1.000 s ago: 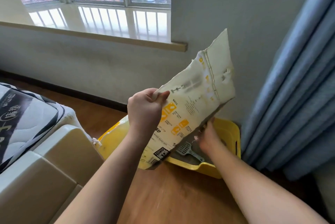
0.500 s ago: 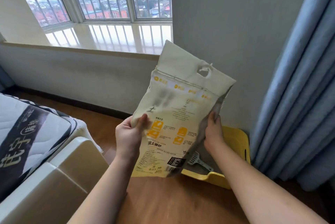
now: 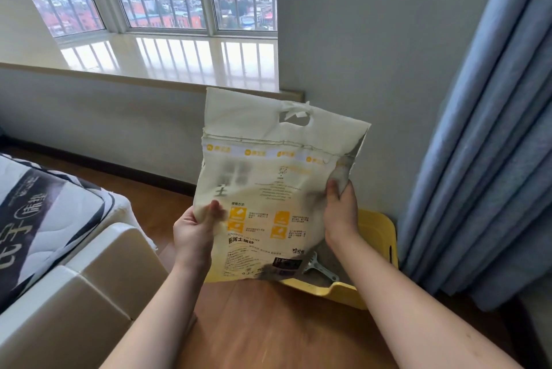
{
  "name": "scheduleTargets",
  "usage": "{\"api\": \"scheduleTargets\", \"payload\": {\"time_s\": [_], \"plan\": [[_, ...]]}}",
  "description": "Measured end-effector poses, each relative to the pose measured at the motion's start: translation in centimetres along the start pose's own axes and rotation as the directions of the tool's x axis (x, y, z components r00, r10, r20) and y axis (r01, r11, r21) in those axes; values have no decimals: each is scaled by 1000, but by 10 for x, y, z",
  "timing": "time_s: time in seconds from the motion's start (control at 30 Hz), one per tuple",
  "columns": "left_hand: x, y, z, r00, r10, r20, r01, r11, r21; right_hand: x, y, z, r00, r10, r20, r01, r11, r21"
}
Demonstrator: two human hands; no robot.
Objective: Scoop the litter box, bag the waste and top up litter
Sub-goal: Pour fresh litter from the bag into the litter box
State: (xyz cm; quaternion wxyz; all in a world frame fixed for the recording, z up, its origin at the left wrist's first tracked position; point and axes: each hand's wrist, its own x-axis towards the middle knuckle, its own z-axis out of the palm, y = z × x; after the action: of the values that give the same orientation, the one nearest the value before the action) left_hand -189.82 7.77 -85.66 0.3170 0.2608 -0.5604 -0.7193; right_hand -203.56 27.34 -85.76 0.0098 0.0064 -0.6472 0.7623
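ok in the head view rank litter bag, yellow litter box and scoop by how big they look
1. Cream printed litter bag, held close to the camera, so partly nearness.
2. Yellow plastic litter box, mostly hidden behind the bag.
3. Grey slotted scoop, only partly visible.

The litter bag at frame centre reads "使用方法" and, lower down, "膨润土猫砂". The mattress at left seems to read "床垫".

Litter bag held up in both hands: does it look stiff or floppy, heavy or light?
The litter bag looks floppy: it creases where the left hand and right hand pinch its edges. Probably light, near empty: it hangs flat, held high without sagging.
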Motion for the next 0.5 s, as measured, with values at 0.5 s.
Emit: {"api": "scheduleTargets", "payload": {"time_s": [0.5], "plan": [[2, 1, -12, 993, -39, 113, 27, 994, 108, -7, -25, 0, 991, -129, -46, 124, 987, -98]]}}
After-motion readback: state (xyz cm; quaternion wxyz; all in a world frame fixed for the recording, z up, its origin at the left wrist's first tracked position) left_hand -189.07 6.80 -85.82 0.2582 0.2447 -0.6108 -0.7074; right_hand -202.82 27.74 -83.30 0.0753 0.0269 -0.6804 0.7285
